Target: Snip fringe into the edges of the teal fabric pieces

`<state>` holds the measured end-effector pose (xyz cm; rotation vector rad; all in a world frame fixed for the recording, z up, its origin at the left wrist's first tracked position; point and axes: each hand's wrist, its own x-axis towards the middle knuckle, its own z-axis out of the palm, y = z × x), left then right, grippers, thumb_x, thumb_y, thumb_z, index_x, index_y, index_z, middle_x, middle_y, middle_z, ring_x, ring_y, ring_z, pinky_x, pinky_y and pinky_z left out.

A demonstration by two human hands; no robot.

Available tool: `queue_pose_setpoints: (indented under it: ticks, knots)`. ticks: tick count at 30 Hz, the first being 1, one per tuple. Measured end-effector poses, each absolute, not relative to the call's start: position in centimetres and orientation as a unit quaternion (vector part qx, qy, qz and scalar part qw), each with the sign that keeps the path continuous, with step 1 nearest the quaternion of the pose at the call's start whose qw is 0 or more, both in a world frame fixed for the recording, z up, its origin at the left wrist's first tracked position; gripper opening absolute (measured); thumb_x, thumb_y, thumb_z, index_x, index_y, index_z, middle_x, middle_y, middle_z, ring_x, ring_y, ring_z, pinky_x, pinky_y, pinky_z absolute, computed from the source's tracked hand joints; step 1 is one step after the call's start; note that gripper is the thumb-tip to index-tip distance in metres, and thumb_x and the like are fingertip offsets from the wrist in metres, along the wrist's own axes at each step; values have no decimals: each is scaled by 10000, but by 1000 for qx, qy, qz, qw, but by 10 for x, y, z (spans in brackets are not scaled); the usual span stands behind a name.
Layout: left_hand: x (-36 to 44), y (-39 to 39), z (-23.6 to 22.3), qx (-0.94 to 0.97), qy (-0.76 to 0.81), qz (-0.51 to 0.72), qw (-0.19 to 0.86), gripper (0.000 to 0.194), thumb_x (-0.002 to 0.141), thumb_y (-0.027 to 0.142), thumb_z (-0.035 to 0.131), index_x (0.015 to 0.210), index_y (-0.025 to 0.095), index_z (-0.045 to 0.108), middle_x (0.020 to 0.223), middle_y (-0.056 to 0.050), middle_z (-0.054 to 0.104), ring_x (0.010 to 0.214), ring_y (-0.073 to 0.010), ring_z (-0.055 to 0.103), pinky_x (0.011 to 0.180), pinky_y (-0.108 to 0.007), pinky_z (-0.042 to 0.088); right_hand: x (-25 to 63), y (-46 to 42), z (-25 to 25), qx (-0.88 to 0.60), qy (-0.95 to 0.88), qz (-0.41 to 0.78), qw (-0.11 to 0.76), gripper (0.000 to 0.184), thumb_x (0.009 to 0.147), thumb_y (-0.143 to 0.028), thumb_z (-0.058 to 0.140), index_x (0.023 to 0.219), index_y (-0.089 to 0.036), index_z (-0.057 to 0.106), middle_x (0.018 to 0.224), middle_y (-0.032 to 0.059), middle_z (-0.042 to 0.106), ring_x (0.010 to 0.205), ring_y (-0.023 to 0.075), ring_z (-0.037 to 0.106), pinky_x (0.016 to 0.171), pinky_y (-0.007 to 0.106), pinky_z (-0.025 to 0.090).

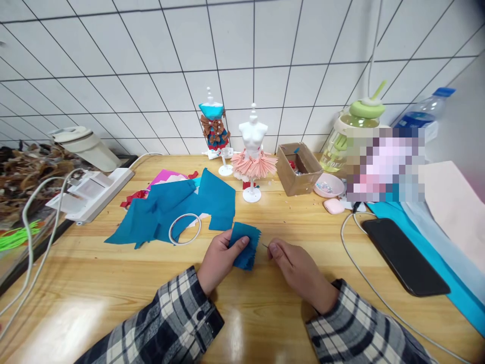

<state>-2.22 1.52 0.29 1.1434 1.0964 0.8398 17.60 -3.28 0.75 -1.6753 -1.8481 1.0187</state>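
My left hand (222, 258) pinches a small folded piece of teal fabric (242, 245) between thumb and fingers, its right edge zigzag-cut. Just right of that edge, my right hand (293, 263) is closed on a thin needle (264, 245), whose tip points at the cloth with a small gap between. Larger teal fabric scraps (162, 210) lie beyond my left hand, with a white ring (185, 229) resting on them. A small white dress form (253, 136) wearing a peach pleated skirt (254, 164) stands behind the hands.
A second dress form (214, 124) stands near the tiled wall. Right of centre are a cardboard box (299, 169), a pink dish (329, 186) and a bottle with a green lid (352, 126). A phone (407, 257) and a white cable (364, 275) lie rightward; a power strip (98, 194) lies left.
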Motion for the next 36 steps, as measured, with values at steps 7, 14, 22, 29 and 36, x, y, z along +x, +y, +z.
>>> queue_pose_setpoints:
  ticks: [7,14,22,29,36]
  knots:
    - [-18,12,3,500,471,365,629,365,763,457,729,939,140,690,837,-53,724,698,-161,626,651,-275,529,175,-36,7,-575,-673,395,246,448,1005,-515,249,790,-224,512,644,-1,577,617,161,525,594,281,327]
    - [-15,10,7,518,444,389,620,346,726,401,772,941,148,673,931,-71,747,786,-196,669,742,-312,550,173,-35,6,-570,-676,387,262,449,997,-527,275,777,-222,521,731,15,618,684,170,548,629,287,363]
    - [-15,8,8,531,471,377,595,347,707,422,778,913,155,696,849,-41,750,686,-175,656,613,-263,523,175,-32,3,-569,-686,375,255,423,991,-511,310,756,-221,509,705,5,587,694,169,539,652,284,376]
    - [-14,7,9,527,475,383,592,350,694,426,784,888,149,693,780,-26,733,612,-147,616,550,-242,496,174,-30,0,-556,-686,385,270,446,987,-531,317,714,-215,476,668,-12,553,638,148,484,610,269,343]
    - [-13,6,10,542,480,385,572,352,700,435,776,888,145,708,806,-42,742,657,-169,637,592,-265,514,173,-30,-1,-560,-686,384,260,436,982,-530,334,713,-218,479,662,-16,549,629,150,481,597,269,338]
